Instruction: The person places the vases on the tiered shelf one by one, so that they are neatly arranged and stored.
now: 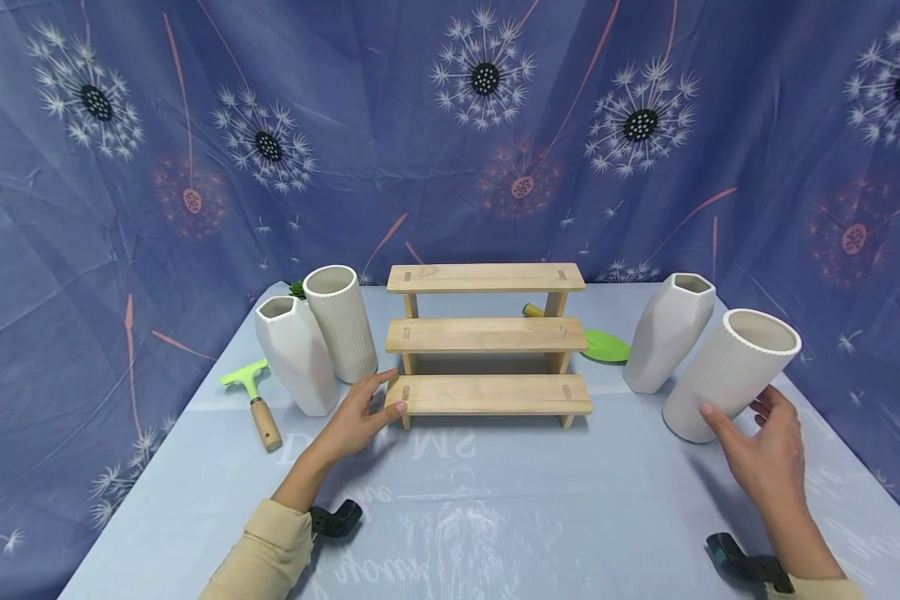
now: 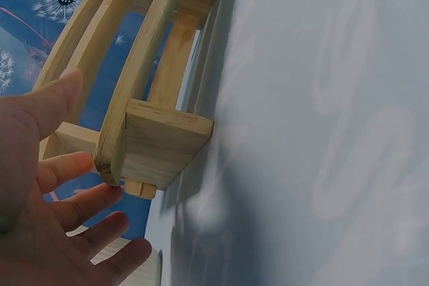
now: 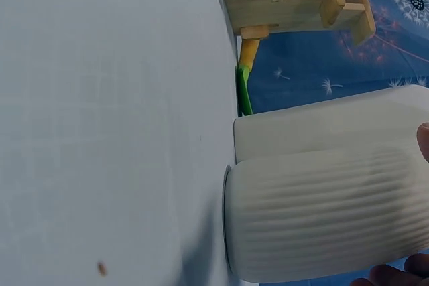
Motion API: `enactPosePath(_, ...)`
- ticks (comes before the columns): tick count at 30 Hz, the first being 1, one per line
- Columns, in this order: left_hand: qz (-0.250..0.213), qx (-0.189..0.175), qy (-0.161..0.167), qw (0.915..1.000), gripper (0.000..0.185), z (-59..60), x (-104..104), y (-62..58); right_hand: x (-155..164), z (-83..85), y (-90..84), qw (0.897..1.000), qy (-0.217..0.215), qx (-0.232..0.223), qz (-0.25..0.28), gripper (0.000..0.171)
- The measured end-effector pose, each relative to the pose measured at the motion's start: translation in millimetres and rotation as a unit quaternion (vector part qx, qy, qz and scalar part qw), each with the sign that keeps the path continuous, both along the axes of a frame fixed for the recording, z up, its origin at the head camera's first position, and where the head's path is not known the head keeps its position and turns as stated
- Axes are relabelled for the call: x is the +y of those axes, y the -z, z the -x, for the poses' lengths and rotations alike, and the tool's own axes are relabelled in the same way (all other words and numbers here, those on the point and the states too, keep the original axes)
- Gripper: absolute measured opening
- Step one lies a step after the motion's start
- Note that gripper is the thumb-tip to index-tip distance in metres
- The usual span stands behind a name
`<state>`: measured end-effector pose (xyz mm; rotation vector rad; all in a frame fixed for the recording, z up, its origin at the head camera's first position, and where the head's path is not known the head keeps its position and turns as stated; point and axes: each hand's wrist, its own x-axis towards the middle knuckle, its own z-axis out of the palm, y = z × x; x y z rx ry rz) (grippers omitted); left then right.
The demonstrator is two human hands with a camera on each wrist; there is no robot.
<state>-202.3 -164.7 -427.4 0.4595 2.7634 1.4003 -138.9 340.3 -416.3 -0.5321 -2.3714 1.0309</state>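
A three-step wooden shelf [image 1: 487, 342] stands mid-table. My left hand [image 1: 378, 400] lies with straight fingers at the left end of its lowest step [image 2: 161, 142], thumb [image 2: 50, 102] near the board's top. In the left wrist view the left hand [image 2: 74, 185] is spread just beside that end. My right hand [image 1: 742, 412] grips the lower part of a white ribbed vase [image 1: 731, 375], thumb in front and fingers behind. The vase [image 3: 328, 216] has its base on the table [image 3: 100, 132], with fingertips [image 3: 395, 276] at its sides.
A faceted white vase [image 1: 667, 333] stands just left of the held one. At the left stand another faceted vase [image 1: 296, 354] and a ribbed vase [image 1: 341, 321]. A green scraper [image 1: 251, 392] lies left of them; a green flat tool [image 1: 606, 344] lies behind the shelf.
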Motion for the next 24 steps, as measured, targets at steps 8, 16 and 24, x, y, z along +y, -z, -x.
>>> enactPosePath(8,-0.013,0.006,0.010,0.9999,0.059,1.7,0,1.7,1,5.3,1.9,0.999,-0.001,-0.023,0.026,0.085)
enactPosePath(16,-0.033,-0.017,0.004,0.9993,0.058,-5.6,9,-12.9,3,10.1,2.6,0.999,-0.008,-0.031,0.044,0.088)
enactPosePath(24,-0.035,-0.024,0.010,0.9990,0.060,-5.6,11,-15.6,2,12.4,4.7,0.998,-0.012,-0.030,0.047,0.090)
